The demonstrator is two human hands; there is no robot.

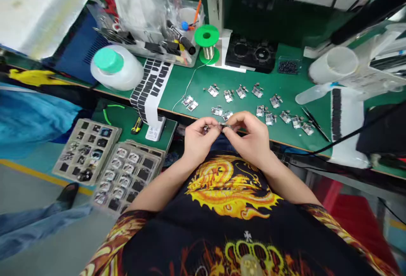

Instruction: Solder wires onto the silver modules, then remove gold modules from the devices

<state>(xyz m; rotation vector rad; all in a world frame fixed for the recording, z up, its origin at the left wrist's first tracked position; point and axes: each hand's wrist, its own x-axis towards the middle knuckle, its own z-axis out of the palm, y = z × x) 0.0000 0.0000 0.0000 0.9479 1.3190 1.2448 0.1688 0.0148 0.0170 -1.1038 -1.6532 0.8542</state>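
My left hand (200,139) and my right hand (249,137) meet at the bench's front edge, fingertips pinched together. Between them is a small metallic electronic module (224,125), mostly covered by the fingers, so its exact kind is hard to make out. Both hands grip it. Just beyond the fingers lie several similar small silvery modules with short flex tails, such as this one (217,110) and another (260,111). A pair of tweezers (315,123) rests at the right of these modules.
A solder wire spool (207,39) and a white bottle with a green cap (117,67) stand at the back left. Black adhesive strips (149,85) hang over the edge. Parts trays (127,174) sit lower left. A white cup (333,65) is at right; another person's leg (41,221) shows lower left.
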